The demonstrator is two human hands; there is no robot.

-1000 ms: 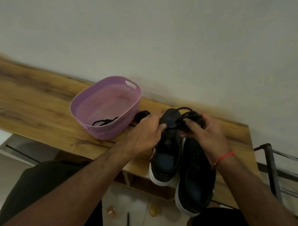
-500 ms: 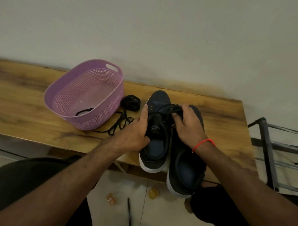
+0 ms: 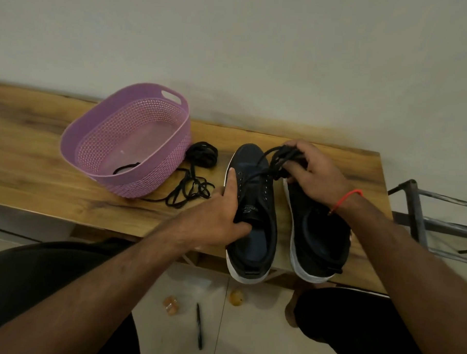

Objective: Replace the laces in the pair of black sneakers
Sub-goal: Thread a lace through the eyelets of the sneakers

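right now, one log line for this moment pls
left hand: holds left sneaker | right hand: grips bunched lace | loose lace: table, beside purple basket

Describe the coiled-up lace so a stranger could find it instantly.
Start at the purple basket on the wooden table. Between its right wall and the toe of the left sneaker sits the coiled lace, a tight black bundle. Unlike the loose lace sprawled nearer the table's front edge, it is wound up compactly.

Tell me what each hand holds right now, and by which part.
The left hand grips the left sneaker by its tongue and collar. The right hand holds a bunched black lace that runs down to that sneaker's eyelets.
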